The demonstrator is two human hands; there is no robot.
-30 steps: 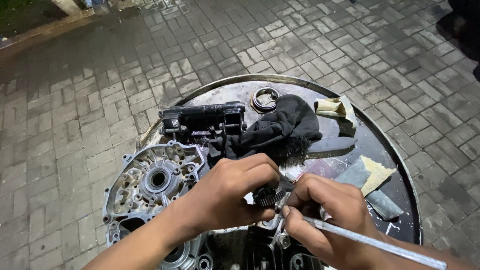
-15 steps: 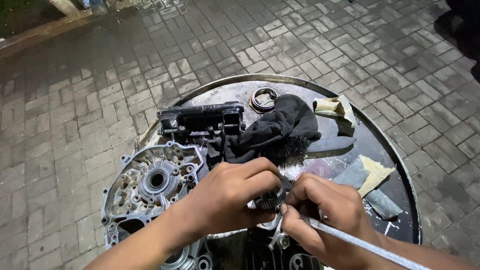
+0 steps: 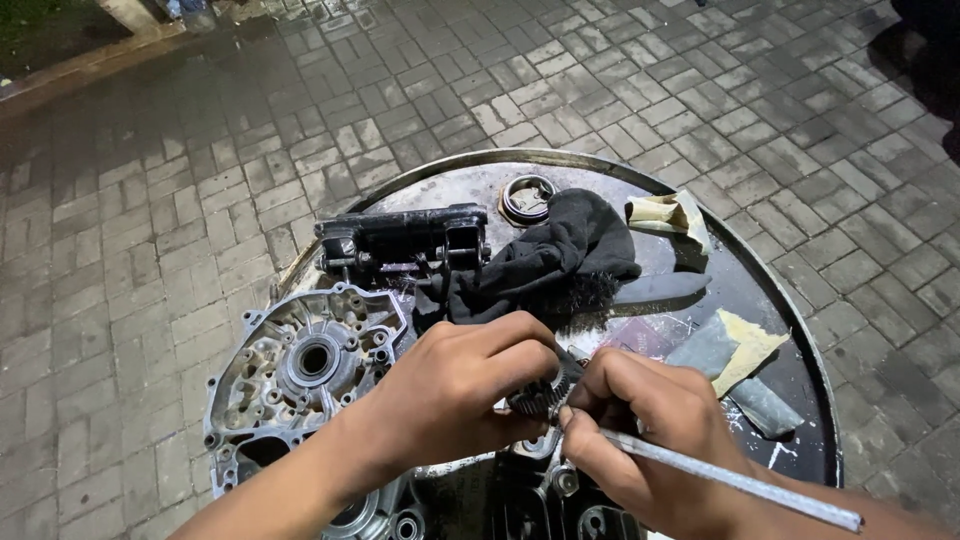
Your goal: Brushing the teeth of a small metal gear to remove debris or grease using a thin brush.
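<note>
Two hands meet low at centre in the head view. Left hand clenches a small toothed gear, which pokes out at its three o'clock, touching the right hand. Right hand grasps a thin metal rod, long axis running from the gear toward four o'clock. Engine casing lies at nine o'clock on the round drum-top bench; black rag at twelve.
</note>
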